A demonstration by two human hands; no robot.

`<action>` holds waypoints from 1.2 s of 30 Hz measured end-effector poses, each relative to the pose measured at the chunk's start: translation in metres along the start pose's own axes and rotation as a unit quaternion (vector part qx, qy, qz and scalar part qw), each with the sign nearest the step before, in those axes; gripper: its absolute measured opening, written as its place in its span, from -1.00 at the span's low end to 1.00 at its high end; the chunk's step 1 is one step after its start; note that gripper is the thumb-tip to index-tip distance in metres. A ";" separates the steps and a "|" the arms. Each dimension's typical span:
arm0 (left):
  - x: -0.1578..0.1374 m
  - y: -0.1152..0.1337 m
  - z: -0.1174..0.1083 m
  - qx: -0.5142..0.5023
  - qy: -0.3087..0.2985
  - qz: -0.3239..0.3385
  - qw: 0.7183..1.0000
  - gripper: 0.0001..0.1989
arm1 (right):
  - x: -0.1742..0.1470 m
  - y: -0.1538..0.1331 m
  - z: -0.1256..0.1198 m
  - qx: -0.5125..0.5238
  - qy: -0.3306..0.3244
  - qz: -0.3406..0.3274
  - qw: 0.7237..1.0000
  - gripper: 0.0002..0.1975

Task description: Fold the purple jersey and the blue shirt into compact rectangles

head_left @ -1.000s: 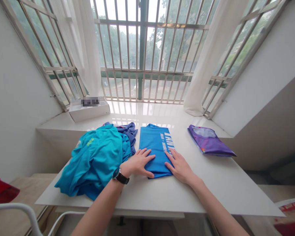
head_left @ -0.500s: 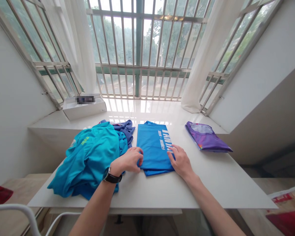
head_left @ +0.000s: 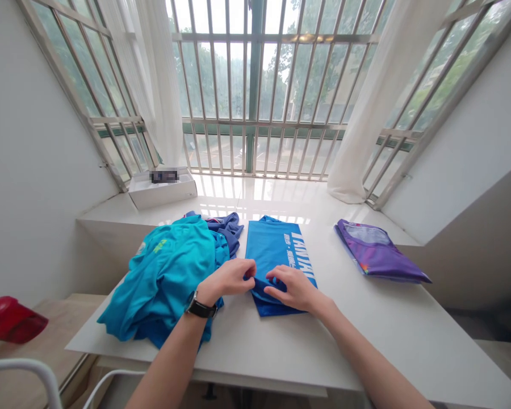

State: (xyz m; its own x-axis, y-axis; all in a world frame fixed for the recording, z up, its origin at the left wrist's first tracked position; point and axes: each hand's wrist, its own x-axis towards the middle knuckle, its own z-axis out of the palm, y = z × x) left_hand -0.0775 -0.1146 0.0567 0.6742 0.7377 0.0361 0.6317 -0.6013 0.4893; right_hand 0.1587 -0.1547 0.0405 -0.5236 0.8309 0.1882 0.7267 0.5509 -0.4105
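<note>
A blue T-shirt (head_left: 270, 244) with white lettering lies folded into a rectangle on the white table (head_left: 255, 349). My left hand (head_left: 232, 277), with a black-strapped watch on the wrist, pinches the shirt's left edge near its front corner. Over the front part of the shirt rests my right hand (head_left: 296, 287), thumb and fingers curved and apart. Between the two hands the upper layer is slightly raised and wrinkled, and a lower layer shows in front of it. To the left, close by my left forearm, is a loose heap of teal clothing (head_left: 174, 278).
Dark blue clothing (head_left: 227, 230) sits behind the teal heap. A purple garment in a clear bag (head_left: 378, 253) lies on the right. On the windowsill stands a white box (head_left: 164, 193). A red object (head_left: 15, 319) and a white curved rail (head_left: 21, 366) are at lower left.
My left hand has closed on the shirt's left edge. My right hand has moved left and toward me across the shirt, and the front upper layer has lifted. The view has shifted slightly.
</note>
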 end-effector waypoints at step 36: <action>0.006 0.003 -0.002 -0.119 0.038 0.074 0.989 -0.68 | -0.008 0.005 0.018 0.109 0.121 0.040 0.986 -0.88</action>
State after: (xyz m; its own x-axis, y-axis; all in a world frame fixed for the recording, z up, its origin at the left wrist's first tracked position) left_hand -0.0729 -0.1115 0.0598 0.7159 0.6733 0.1848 0.4137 -0.6223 0.6645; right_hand 0.1588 -0.1599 0.0213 -0.3282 0.8801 0.3430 0.6342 0.4744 -0.6104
